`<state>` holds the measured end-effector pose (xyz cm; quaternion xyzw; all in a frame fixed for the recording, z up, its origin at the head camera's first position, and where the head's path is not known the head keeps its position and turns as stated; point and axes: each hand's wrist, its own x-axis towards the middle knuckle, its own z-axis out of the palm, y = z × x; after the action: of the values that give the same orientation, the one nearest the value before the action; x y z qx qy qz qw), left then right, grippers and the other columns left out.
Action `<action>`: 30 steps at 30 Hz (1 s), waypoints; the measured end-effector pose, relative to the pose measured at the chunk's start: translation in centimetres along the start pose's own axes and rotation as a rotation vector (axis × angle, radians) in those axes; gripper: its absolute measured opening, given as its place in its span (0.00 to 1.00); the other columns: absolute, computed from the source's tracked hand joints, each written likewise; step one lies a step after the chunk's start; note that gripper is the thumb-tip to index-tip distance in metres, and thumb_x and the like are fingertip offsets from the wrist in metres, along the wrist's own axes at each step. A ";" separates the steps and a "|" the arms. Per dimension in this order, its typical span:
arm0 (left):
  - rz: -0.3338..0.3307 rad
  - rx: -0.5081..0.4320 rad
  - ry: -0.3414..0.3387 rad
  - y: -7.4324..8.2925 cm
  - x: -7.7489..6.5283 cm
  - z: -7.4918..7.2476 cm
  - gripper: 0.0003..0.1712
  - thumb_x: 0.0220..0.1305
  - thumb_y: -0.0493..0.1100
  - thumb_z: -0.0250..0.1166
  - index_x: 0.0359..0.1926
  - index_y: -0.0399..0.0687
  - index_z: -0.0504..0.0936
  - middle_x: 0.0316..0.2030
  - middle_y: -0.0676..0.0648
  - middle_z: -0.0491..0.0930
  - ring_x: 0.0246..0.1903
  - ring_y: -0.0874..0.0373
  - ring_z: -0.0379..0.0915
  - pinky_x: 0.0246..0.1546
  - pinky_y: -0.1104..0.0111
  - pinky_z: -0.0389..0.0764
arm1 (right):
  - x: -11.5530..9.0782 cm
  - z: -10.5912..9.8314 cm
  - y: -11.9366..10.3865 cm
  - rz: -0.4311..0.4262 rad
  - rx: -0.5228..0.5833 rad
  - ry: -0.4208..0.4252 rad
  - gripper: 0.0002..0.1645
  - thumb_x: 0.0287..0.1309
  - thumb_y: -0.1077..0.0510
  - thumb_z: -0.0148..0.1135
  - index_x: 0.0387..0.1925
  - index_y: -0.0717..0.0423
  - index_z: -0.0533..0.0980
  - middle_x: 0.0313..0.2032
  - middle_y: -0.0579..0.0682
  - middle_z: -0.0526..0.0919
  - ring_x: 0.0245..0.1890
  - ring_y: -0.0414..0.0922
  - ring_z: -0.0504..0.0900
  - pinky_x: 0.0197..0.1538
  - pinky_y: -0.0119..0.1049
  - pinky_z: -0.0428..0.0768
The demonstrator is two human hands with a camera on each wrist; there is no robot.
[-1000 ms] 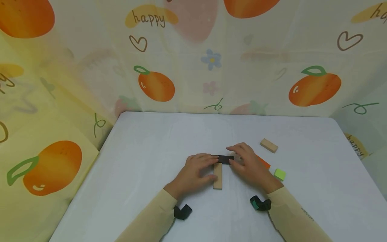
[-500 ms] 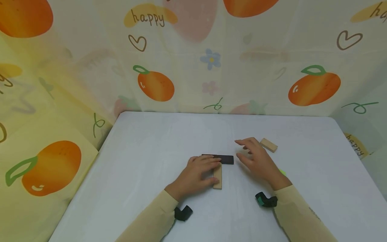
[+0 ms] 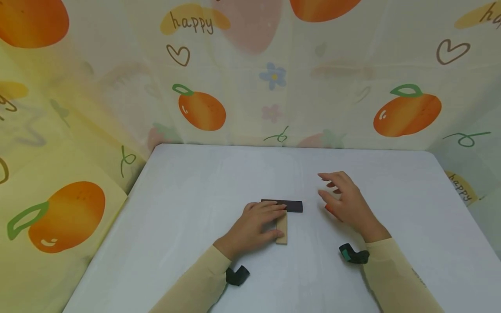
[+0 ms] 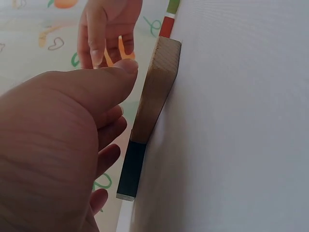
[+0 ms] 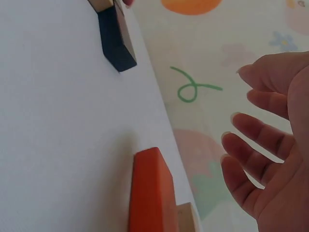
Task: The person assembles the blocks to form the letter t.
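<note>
A black block (image 3: pixel 294 206) lies crosswise on the white table, and a plain wooden block (image 3: pixel 282 226) meets its near long side. My left hand (image 3: pixel 252 226) lies over both, its fingers reaching across the black block and its thumb beside the wooden one. In the left wrist view that thumb is close to the wooden block (image 4: pixel 157 87); contact is hard to tell. To the right, my right hand (image 3: pixel 350 206) hovers with loosely bent fingers and nothing in them. Below it is an orange block (image 5: pixel 153 193), mostly hidden from the head view.
Behind the orange block, the right wrist view shows a corner of a second wooden block (image 5: pixel 186 217). A green block (image 4: pixel 173 6) appears at the top of the left wrist view. A fruit-printed cloth (image 3: pixel 242 108) hangs along the back edge of the white table (image 3: pixel 203 182).
My right hand has drawn away from the black block, moving right and farther back, and now covers the second wooden block and green block in the head view. My left hand has barely moved.
</note>
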<state>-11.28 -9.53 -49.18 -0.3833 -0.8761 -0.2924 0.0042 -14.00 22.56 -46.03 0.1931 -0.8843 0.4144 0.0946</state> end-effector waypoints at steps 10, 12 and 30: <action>0.009 -0.004 0.004 0.0 0.0 -0.1 0.34 0.73 0.53 0.76 0.74 0.47 0.81 0.75 0.53 0.75 0.78 0.58 0.62 0.72 0.48 0.64 | 0.0 -1.9 0.3 0.070 0.044 0.029 0.26 0.77 0.64 0.66 0.72 0.60 0.76 0.59 0.59 0.78 0.55 0.56 0.78 0.57 0.32 0.76; 0.010 -0.005 0.002 0.1 0.0 -0.1 0.34 0.73 0.52 0.76 0.74 0.46 0.81 0.75 0.53 0.75 0.78 0.57 0.62 0.72 0.48 0.64 | 0.0 -2.3 0.4 0.083 0.052 0.045 0.26 0.77 0.63 0.66 0.72 0.60 0.77 0.59 0.59 0.78 0.55 0.55 0.78 0.55 0.27 0.75; -0.008 -0.011 -0.022 0.0 0.1 0.0 0.34 0.73 0.53 0.75 0.75 0.47 0.80 0.76 0.54 0.73 0.79 0.58 0.60 0.73 0.48 0.63 | -0.7 -4.5 1.9 0.141 0.030 0.138 0.27 0.79 0.61 0.65 0.74 0.60 0.75 0.61 0.60 0.78 0.57 0.57 0.78 0.54 0.27 0.73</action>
<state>-11.32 -9.51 -49.12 -0.3831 -0.8760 -0.2928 -0.0086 -14.15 27.33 -44.68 0.1030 -0.8808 0.4454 0.1231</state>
